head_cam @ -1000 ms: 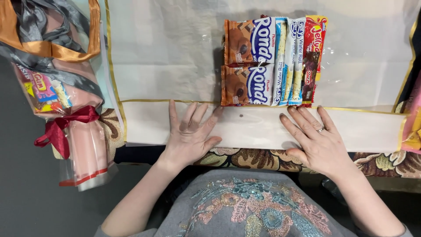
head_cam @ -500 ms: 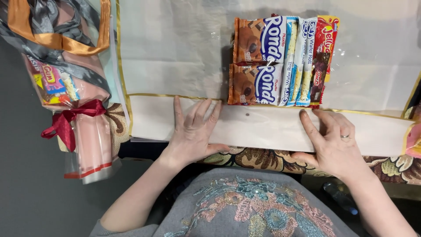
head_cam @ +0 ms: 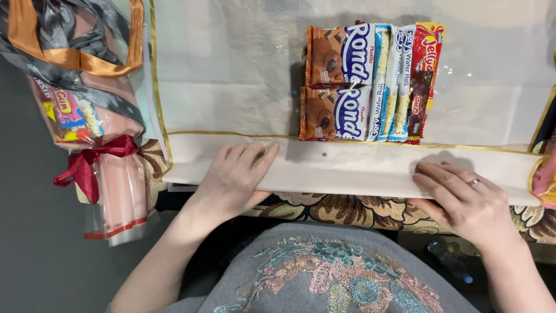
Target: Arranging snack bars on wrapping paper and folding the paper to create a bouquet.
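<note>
Left hand is laid flat, fingers spread narrow, on the folded near edge of the wrapping sheet; nothing is gripped. Right hand is pressed on the same fold, fingers curled over its edge, ring worn. The fold's long axis is run left-right between both hands. Snack packs are lined up just beyond the fold, between the hands, long axes pointing away from the body. A clear bag tied by a red ribbon, snacks inside, is seen left of the left hand.

Snack packets on sheet; bouquet left.
</note>
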